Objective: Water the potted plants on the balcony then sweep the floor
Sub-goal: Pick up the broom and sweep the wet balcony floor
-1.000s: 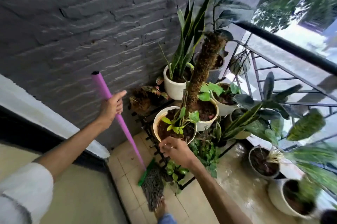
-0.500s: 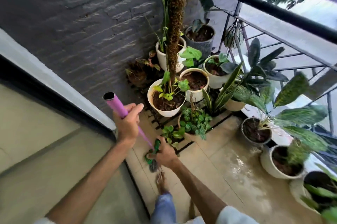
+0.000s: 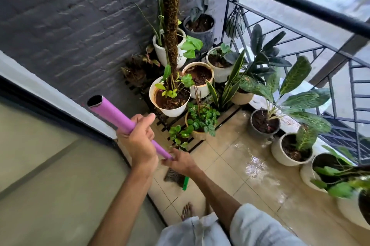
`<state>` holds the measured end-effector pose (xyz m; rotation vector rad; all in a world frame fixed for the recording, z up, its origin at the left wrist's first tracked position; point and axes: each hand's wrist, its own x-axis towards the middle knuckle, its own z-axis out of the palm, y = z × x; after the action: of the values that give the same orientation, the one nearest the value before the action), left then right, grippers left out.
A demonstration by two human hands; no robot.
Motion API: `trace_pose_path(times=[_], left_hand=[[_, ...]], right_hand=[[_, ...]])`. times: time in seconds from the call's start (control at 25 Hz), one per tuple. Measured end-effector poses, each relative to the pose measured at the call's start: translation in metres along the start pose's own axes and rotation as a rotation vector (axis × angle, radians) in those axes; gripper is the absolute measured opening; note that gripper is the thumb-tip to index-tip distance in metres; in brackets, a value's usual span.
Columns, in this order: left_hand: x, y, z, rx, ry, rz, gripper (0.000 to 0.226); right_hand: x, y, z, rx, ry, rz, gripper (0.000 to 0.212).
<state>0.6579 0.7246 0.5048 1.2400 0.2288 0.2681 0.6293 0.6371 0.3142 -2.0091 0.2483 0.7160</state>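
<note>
Both hands are on the purple broom handle (image 3: 112,114), which slants from its open hollow end at the upper left down toward the floor. The left hand (image 3: 138,141) grips it high up, fingers (image 3: 147,120) curled round the tube with the thumb lying along it. The right hand (image 3: 181,161) grips it lower down, just beside the left, its fingers wrapped round the shaft. Below the right hand the broom head (image 3: 174,176), grey bristles with a green edge, meets the tiled floor (image 3: 230,175) close to a bare foot (image 3: 187,210). The tiles to the right shine wet. The potted plants fill the far corner against the dark brick wall (image 3: 70,25): a white pot (image 3: 170,108) with a tall mossy pole (image 3: 171,15) stands nearest the handle, a small leafy pot (image 3: 202,123) just right of it. More pots line the right side along the black railing (image 3: 290,1), among them a dark pot (image 3: 264,125) with long spotted leaves.
</note>
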Motion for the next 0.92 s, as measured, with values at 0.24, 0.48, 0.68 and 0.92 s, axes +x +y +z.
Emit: trace_pose_path(times=[0.24,0.48,0.68,0.92], left_hand=[[-0.025,-0.016,0.01,-0.067,-0.299,-0.096,0.04],[-0.047,-0.05,0.05,-0.145,-0.542,-0.25,0.04],[-0.074,-0.086,0.076,-0.179,-0.648,-0.423,0.042],[-0.146,-0.147,0.127,0.154,-0.705,-0.423,0.032]], right_hand=[[-0.021,0.022,-0.01,-0.346,0.254,0.11,0.033],[-0.053,0.072,-0.059,-0.371,0.391,0.26,0.031],[-0.095,0.122,-0.086,-0.413,0.471,0.449,0.031],[-0.17,0.221,-0.131,-0.36,0.522,0.654,0.035]])
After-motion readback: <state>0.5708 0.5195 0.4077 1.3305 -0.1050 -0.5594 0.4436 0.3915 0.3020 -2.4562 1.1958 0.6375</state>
